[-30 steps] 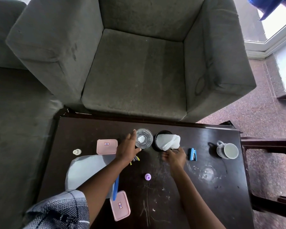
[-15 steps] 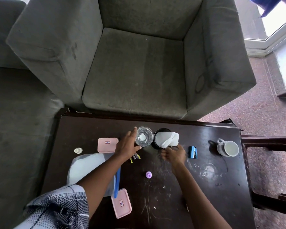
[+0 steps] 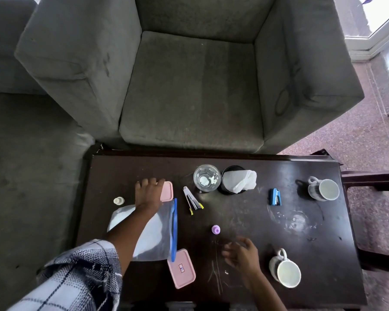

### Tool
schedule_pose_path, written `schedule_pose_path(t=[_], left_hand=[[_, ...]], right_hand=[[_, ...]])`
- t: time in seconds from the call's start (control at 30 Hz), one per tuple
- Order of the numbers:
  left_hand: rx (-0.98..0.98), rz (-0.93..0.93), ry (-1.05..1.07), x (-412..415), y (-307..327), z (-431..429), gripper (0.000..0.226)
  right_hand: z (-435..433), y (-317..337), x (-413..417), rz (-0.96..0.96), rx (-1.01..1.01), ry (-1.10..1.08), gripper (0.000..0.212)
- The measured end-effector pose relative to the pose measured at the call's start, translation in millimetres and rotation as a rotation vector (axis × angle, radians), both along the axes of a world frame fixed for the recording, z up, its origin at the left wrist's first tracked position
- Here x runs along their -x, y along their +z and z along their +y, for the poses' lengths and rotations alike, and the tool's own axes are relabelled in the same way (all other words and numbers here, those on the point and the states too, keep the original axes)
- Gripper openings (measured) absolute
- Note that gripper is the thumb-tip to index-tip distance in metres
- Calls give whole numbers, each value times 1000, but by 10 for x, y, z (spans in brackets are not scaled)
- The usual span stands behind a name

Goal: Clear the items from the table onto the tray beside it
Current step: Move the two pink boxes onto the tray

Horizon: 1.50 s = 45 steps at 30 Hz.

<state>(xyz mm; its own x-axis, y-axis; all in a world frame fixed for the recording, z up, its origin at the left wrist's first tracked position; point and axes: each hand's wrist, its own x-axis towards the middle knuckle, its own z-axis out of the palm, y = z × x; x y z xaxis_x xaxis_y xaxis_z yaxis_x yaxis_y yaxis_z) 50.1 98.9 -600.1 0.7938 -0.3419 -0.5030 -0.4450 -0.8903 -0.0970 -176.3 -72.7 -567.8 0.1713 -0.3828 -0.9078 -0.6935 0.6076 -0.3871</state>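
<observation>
My left hand [image 3: 149, 192] lies over the far pink lid [image 3: 167, 191] on the dark table [image 3: 234, 216], fingers curling round its far left edge. My right hand [image 3: 241, 252] hovers low near the table's front, fingers loosely bent, holding nothing. Between the hands lie a zip bag [image 3: 154, 230] with a blue strip, a second pink lid [image 3: 182, 268] and a small purple cap [image 3: 215, 229]. A glass [image 3: 207, 177], a black cup with white tissue [image 3: 237, 180], clips [image 3: 192, 200], a blue stapler [image 3: 275, 196] and two mugs [image 3: 322, 188] [image 3: 285, 271] stand around. No tray shows.
A grey armchair [image 3: 189, 86] presses against the table's far edge. A small white bottle [image 3: 118, 200] stands at the table's left side. A dark wooden side frame [image 3: 377, 182] adjoins the right edge. Water rings [image 3: 298, 219] mark the tabletop on the right.
My left hand left the glass and moved left onto the far pink lid. My right hand drew back from the tissue cup toward the front. The view shifted, revealing a second mug.
</observation>
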Motion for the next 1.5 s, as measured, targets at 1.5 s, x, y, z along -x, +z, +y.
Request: schedule_pose_path(t=[1.5], left_hand=[[1018,1157,670,2264,2511,449,30]], right_hand=[[1253,2071,1506,-393,405,-376,5]])
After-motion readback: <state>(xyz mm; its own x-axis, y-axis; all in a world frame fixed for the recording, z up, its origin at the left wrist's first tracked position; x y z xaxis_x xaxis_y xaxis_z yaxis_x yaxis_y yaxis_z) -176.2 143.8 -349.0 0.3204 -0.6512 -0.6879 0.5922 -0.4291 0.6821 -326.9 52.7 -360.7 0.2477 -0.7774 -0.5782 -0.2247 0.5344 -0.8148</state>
